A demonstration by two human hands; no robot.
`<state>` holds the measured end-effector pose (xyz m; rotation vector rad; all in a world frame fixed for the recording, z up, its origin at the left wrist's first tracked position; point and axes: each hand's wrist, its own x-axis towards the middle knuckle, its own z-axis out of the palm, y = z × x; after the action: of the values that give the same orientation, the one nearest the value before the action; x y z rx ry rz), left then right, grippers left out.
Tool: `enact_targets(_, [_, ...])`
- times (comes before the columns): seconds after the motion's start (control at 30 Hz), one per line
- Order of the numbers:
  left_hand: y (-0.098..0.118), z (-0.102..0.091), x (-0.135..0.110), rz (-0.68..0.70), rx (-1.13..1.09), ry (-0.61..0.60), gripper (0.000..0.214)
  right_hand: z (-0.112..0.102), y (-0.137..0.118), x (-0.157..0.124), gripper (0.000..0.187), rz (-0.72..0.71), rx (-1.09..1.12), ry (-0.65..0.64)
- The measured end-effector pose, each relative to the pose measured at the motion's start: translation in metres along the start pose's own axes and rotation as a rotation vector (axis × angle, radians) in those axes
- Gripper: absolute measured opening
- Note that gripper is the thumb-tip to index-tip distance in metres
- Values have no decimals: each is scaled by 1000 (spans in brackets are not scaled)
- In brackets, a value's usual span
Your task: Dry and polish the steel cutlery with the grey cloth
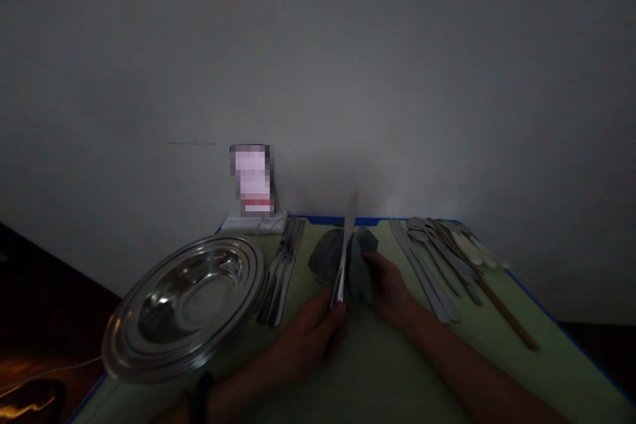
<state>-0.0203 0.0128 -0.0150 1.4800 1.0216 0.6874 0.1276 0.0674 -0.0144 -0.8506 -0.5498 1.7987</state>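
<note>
My left hand (318, 328) is closed around the handle of a table knife (347, 232), whose blade points up and away from me. In my right hand (390, 288) is a grey cloth (362, 268), pinched just right of the knife. Part of the cloth also shows on the blade's left side; whether it touches the blade I cannot tell. Left of my hands lies a group of knives (282, 278) side by side. More table knives (427, 278) lie to the right of my right hand.
Stacked steel bowls (144, 338) take up the table's left side. Behind them a phone (254, 179) leans by the wall on a white power strip (248, 224). Spoons (420, 230), wooden chopsticks (507, 311) and white-handled cutlery (472, 248) lie at the right. The green table (377, 371) has a blue edge.
</note>
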Motion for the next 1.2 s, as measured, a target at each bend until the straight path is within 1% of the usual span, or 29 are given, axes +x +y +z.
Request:
enact_targets(0.07, [4, -1, -1, 22, 149, -6, 28, -2, 4, 1, 16, -26, -73, 7])
enact_targets(0.17, [9, -1, -1, 74, 291, -5, 25, -3, 8, 3, 27, -91, -128, 29])
enact_targets(0.3, [11, -2, 0, 62, 379, -37, 27, -4, 9, 4, 34, -120, -112, 55])
enact_targets(0.37, [11, -2, -1, 67, 422, -60, 27, -4, 8, 5, 34, -137, -99, 78])
enact_targets(0.43, [13, -3, -2, 86, 445, -81, 25, -6, 8, 8, 32, -165, -74, 72])
enact_targets(0.53, [14, -3, -6, 97, 442, -82, 23, -10, 9, 13, 25, -167, 7, 52])
enact_targets(0.67, [15, -3, -13, 108, 420, -35, 32, -11, 8, 18, 20, -137, 83, 56])
enact_targets(0.83, [12, -7, -17, 242, 331, 14, 47, -10, 8, 15, 15, -125, 54, 64])
enact_targets(0.9, [9, -8, -17, 305, 261, -11, 51, -10, 8, 15, 12, -135, 52, 50])
enact_targets(0.97, [7, -9, -18, 337, 150, -77, 52, -10, 8, 15, 13, -138, 54, 48])
enact_targets(1.03, [7, -8, -19, 339, 60, -153, 51, -9, 7, 15, 14, -140, 46, 68])
enact_targets(1.1, [7, -6, -18, 310, 55, -181, 49, -9, 7, 13, 18, -145, 16, 76])
enact_targets(1.13, [7, -4, -17, 287, 78, -180, 47, -8, 6, 12, 20, -145, -15, 64])
enact_targets(1.2, [6, -1, -13, 223, 137, -123, 45, -8, 7, 9, 27, -137, -110, 14])
